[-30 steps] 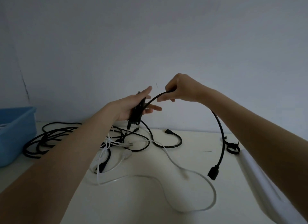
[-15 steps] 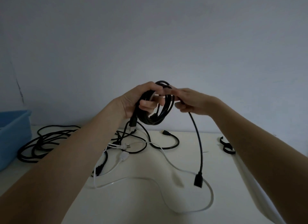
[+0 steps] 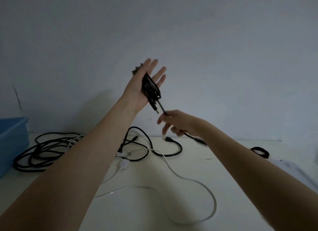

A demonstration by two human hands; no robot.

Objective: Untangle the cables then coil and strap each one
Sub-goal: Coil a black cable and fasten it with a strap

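Two hands up over the table (image 3: pixel 172 205), both on one black cable. Left hand (image 3: pixel 143 86) raised, palm facing the camera, fingers straight and spread; the black coil (image 3: pixel 151 89) lies across the palm, several loops bunched, one plug end (image 3: pixel 155 110) hanging off the heel of the hand. Can't tell how the thumb sits behind the loops. Right hand (image 3: pixel 177 124) lower and to the right, blurred, fingers curled round the coil's loose tail, which runs taut from the bottom of the coil into the fist and comes out the far side w/ the other plug (image 3: pixel 199 141) sticking toward the right. On the table: white cable (image 3: pixel 189 179) in a big open loop near the front, its inline block (image 3: pixel 124 164) and white plug (image 3: pixel 123 154) by the left forearm. Another black cable (image 3: pixel 165 153) curves behind it, one end (image 3: pixel 167 139) lying near the right hand's knuckles but on the table, apart from it. Bigger black bundle (image 3: pixel 39 151) at left, loose loops, partly crossed by the white one, just beside a blue bin (image 3: pixel 12 141) at the left edge. Black strap (image 3: pixel 260 151) curled at far right, near the right forearm, well apart from the coil. White object (image 3: pixel 301 174) past it at the edge, too cut off to name. Plain wall (image 3: pixel 223 58) behind.
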